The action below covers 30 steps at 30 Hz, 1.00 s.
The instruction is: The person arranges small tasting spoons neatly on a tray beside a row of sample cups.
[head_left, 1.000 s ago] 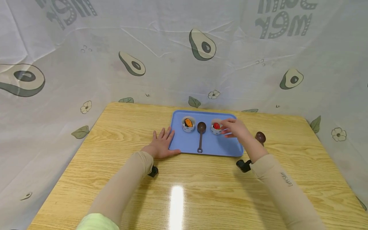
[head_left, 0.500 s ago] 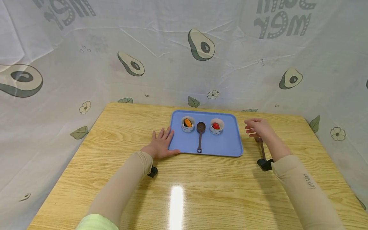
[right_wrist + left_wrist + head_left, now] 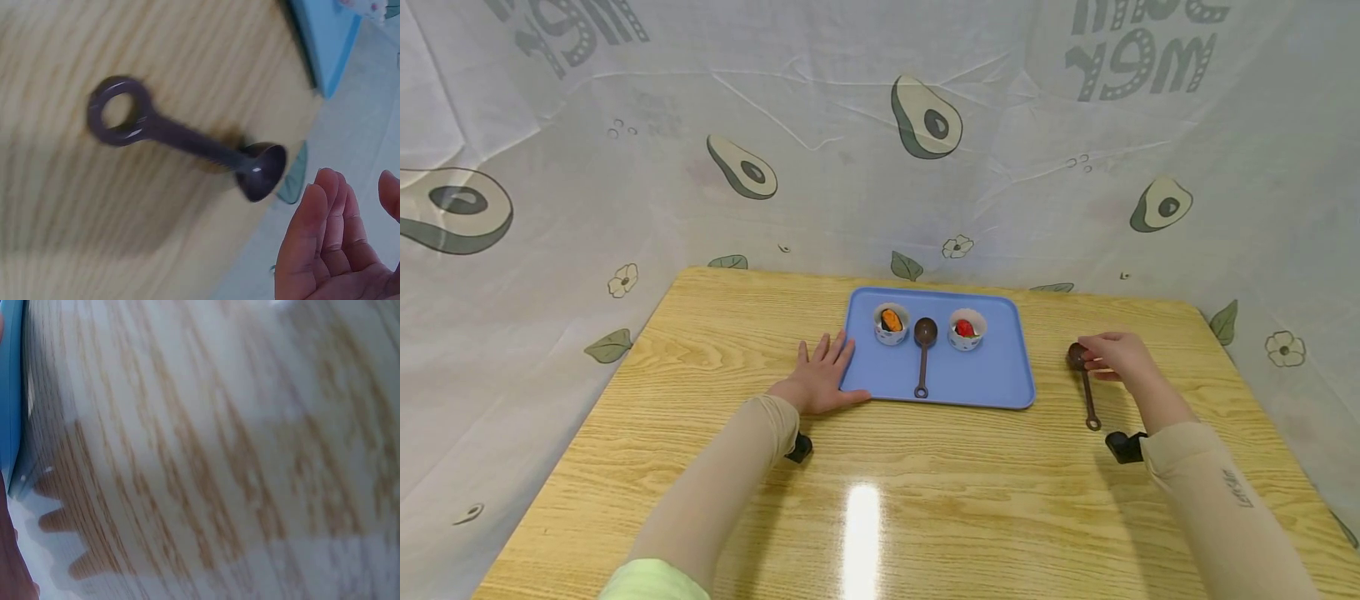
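Observation:
My left hand (image 3: 820, 379) lies with spread fingers at the near left corner of a blue tray (image 3: 985, 379). Over the bowl of a dark brown spoon (image 3: 1087, 400), to the right of the tray, hovers my right hand (image 3: 1120, 357). In the right wrist view its fingers (image 3: 334, 231) are nearly straight, the thumb apart, and the palm holds nothing. That spoon (image 3: 194, 140) lies on the table, its ring-ended handle pointing toward me. The left wrist view catches only a sliver of the left hand (image 3: 12, 562) beside the tray's edge (image 3: 9, 394).
On the tray, a second brown spoon (image 3: 923, 358) lies between two small patterned cups. The left cup (image 3: 891, 337) holds an orange-and-black sushi-like piece (image 3: 891, 320), the right cup (image 3: 962, 342) a red piece (image 3: 965, 328). A avocado-print cloth (image 3: 835, 208) hangs behind the wooden table (image 3: 955, 500).
My right hand has moved right, from beside the right cup to above the spoon off the tray. My left hand has stayed at the tray corner.

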Tool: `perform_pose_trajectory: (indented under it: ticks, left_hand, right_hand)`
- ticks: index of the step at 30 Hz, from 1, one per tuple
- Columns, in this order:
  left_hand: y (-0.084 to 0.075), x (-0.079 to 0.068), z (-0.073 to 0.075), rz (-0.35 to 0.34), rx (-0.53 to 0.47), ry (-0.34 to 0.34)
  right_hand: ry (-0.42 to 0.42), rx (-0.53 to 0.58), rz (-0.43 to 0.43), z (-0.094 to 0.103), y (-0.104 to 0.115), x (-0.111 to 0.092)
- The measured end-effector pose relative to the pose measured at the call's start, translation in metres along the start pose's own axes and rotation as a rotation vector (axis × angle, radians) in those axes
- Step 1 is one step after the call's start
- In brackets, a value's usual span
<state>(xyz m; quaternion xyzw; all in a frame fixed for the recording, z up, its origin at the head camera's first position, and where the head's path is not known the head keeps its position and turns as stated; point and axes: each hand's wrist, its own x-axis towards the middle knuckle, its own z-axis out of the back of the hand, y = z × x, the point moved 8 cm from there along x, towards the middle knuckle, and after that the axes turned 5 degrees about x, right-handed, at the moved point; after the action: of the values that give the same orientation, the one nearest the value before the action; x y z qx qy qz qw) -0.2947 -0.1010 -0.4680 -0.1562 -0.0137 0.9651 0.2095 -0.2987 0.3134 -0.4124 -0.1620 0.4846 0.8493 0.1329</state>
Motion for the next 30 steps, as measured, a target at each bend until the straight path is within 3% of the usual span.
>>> perform_pose_trajectory:
  ticks: [17,30]
  left_hand:
    - [0.005,0.005,-0.009,0.008,-0.007,-0.002]
    - [0.005,0.007,-0.011,0.009,0.0,0.01]
  right_hand:
    - [-0.04,-0.056,-0.028,0.004,-0.036,-0.002]
    - [-0.069,-0.033,-0.038,0.002,-0.056,0.001]
